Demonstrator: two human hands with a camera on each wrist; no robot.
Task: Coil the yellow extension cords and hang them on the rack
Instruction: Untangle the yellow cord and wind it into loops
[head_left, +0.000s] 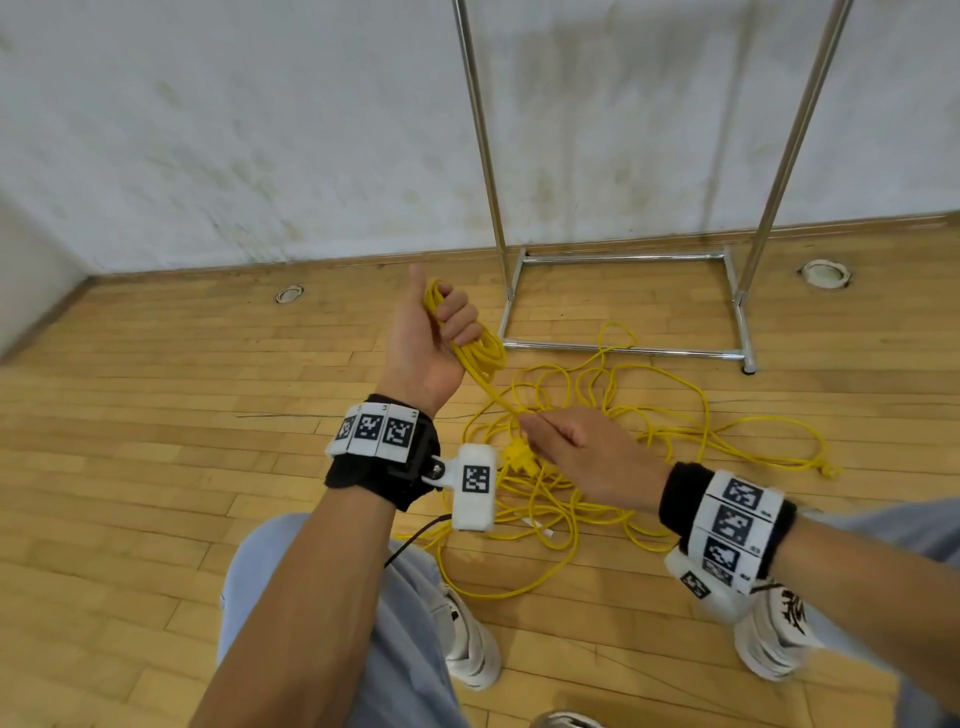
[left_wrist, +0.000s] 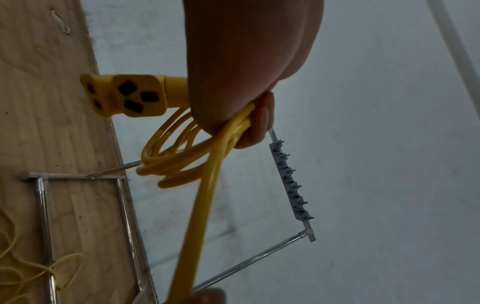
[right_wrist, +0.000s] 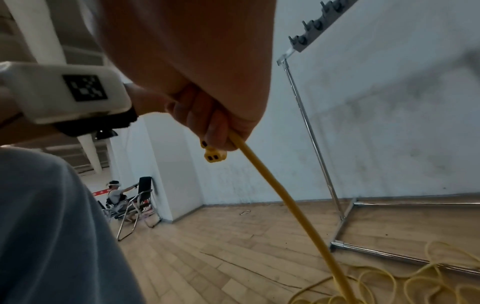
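Observation:
My left hand is raised palm-up and grips a small coil of yellow cord with several loops; the loops hang from its curled fingers. A yellow socket end sticks out beside the palm. One strand runs down from the coil to my right hand, which pinches that strand between thumb and fingers. The rest of the cord lies in a loose tangle on the wooden floor in front of my feet. The metal rack stands against the wall behind the tangle; its hook bar carries nothing.
A yellow plug lies on the floor at the right end of the tangle. Two round floor outlets sit near the wall. My shoes stand close to the cord. Far off to the left a person sits by folding chairs.

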